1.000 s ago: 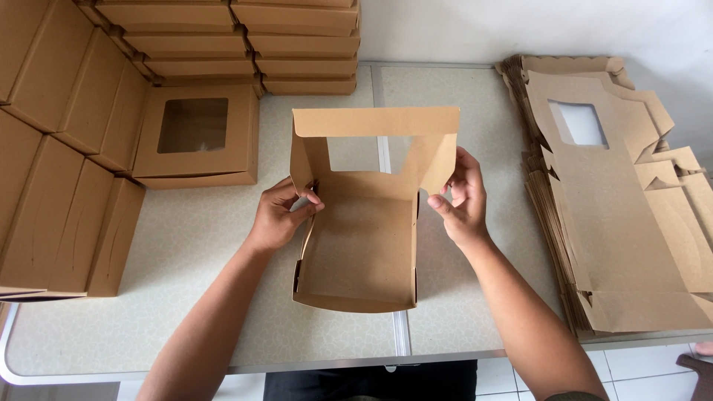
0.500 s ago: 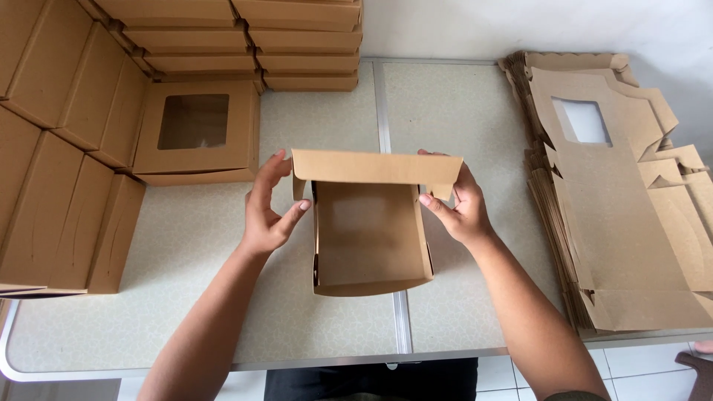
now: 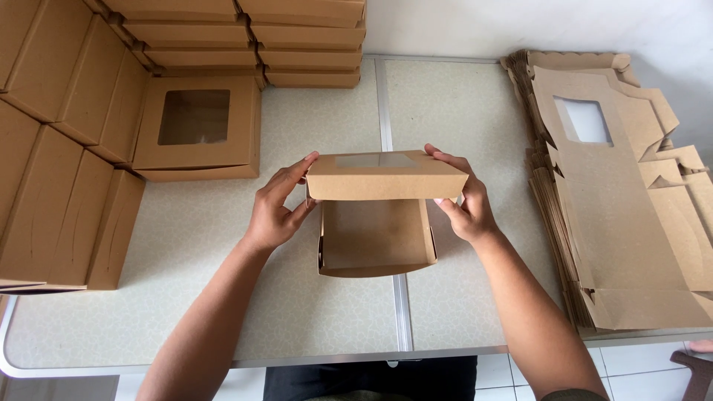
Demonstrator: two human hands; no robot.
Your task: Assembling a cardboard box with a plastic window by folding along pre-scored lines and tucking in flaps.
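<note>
Far left: rows of finished kraft boxes [image 3: 52,148] stacked on the table [image 3: 460,96], more at the back edge [image 3: 245,37]. One closed windowed box [image 3: 197,130] lies flat just ahead of my left hand.

My left hand [image 3: 271,212], fingers spread, presses against the left end of the lid [image 3: 386,176], thumb at the box's left wall. Not clenched; a flat, guiding hold.

Centre: the half-folded box [image 3: 375,238] sits on the table over the metal seam strip [image 3: 401,304], between my hands. Its tray is open toward me, the windowed lid tipped partway down over the back.

My right hand [image 3: 464,204] mirrors the left, fingers over the lid's right end, thumb underneath.

Handling, as I judge it: thin card, very light, stiff only along the creases. Panels will buckle if squeezed mid-face, and the window film looks easily dented. Best held at the corners and fold lines.

Right: a fanned pile of unfolded flat blanks [image 3: 609,193] with window cut-outs.
</note>
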